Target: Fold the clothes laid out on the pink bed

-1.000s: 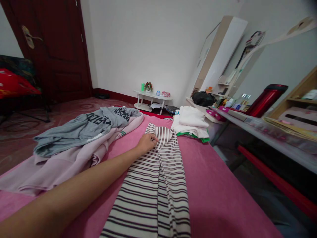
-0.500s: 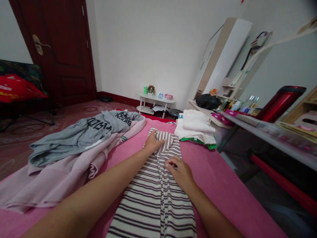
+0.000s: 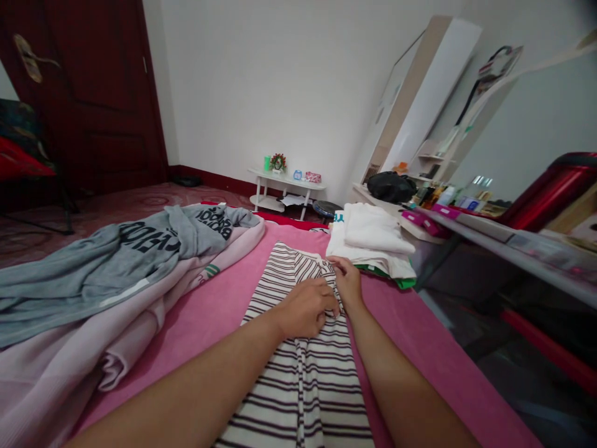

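One black-and-white striped fabric garment point(image 3: 280, 280) is lying mid-frame on the pink bed point(image 3: 219, 305), its long axis running from bottom edge to centre. The left hand point(image 3: 305, 308) and right hand point(image 3: 347, 280) are both pinching its folds.

The striped garment point(image 3: 298, 373) low in the middle of the frame is white with thin dark stripes. Under it the bed cover point(image 3: 219, 305) is plain pink. At left, a grey sweatshirt point(image 3: 116, 255) carries black lettering and lies on a pale pink garment point(image 3: 69, 354). The folded stack point(image 3: 373, 236) right of centre is white with a green edge. The door point(image 3: 93, 93) at upper left is dark red, and the flask point(image 3: 550, 193) at right is glossy red.
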`<state>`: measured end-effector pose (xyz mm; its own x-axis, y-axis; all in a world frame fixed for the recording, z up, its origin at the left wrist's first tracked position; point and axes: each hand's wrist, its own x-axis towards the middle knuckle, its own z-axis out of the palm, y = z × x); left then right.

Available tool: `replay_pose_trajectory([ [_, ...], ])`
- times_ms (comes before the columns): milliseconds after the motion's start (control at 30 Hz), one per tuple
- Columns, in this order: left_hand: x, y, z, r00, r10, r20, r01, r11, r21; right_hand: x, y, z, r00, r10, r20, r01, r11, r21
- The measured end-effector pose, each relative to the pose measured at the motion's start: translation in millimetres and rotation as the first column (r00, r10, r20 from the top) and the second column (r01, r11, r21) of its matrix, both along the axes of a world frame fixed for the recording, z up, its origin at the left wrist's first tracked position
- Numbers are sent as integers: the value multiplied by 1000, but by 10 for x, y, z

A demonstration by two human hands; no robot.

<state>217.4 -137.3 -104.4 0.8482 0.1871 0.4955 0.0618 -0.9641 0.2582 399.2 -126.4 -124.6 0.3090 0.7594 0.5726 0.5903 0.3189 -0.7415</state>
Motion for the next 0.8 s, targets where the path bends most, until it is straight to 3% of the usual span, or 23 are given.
replay_pose_trajectory([
  [233, -7, 15, -35, 1000, -18, 21, 20, 998, -65, 141, -1, 6, 948, 315, -54, -319, 930, -185],
  [333, -10, -21, -18, 997, 0, 84, 10, 992, -126, 168, -13, 13, 957, 275, -98, -288, 942, -173],
  [400, -19, 5, 3, 973, 121, 199, -71, 969, -238, 178, -3, 1, 968, 185, -171, -207, 971, -118],
  [467, -47, 105, 9, 866, 357, 350, -204, 892, -404, 202, 1, -15, 953, 63, -295, -90, 993, -78],
  [533, -98, 271, -19, 674, 598, 434, -305, 760, -573, 249, -5, -25, 910, -49, -412, 24, 997, -67],
  [600, -161, 456, -84, 510, 762, 400, -355, 610, -708, 300, -17, -26, 863, -114, -492, 98, 994, -57],
  [633, -189, 538, -122, 466, 809, 359, -368, 546, -753, 318, -22, -25, 847, -127, -517, 115, 992, -54],
  [700, -229, 655, -194, 436, 854, 282, -388, 462, -798, 322, -22, -22, 845, -140, -515, 135, 990, -48],
  [733, -236, 687, -220, 438, 859, 265, -394, 448, -802, 307, -15, -24, 870, -131, -476, 128, 991, -39],
  [800, -229, 706, -250, 449, 845, 289, -385, 476, -791, 252, 15, -42, 927, -90, -364, 92, 996, -12],
])
